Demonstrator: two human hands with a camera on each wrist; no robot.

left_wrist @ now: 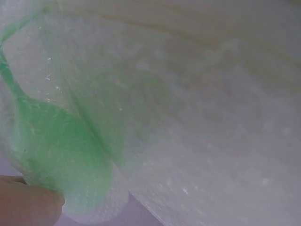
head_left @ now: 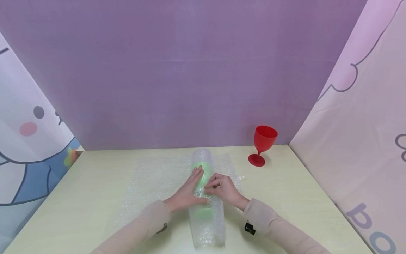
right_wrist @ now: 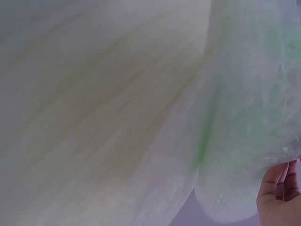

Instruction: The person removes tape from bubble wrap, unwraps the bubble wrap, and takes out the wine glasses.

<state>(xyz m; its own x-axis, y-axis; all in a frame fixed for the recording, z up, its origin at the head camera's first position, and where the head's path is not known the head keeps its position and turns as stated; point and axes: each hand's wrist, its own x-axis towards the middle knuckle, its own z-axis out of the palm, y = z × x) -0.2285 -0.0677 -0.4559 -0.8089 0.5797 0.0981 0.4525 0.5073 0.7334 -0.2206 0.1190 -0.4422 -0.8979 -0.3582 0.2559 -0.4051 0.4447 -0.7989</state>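
A green goblet (left_wrist: 61,150) lies inside a rolled length of bubble wrap (head_left: 207,234), showing hazily through the layers. Its stem and bowl are clearest in the left wrist view. My left hand (head_left: 186,192) rests on the roll's left side, thumb and fingers spread and fairly straight. From the right, my right hand (head_left: 226,189) pinches the wrap near the middle of the roll between thumb and fingertips. In the right wrist view, the curled fingers (right_wrist: 281,190) meet the wrap at the lower right.
A red goblet (head_left: 264,141) stands upright at the back right of the pale table (head_left: 79,197). Flat bubble wrap (head_left: 152,180) spreads left of the roll, with a smaller part at its right. A purple backdrop (head_left: 177,70) rises behind, and printed panels flank both sides.
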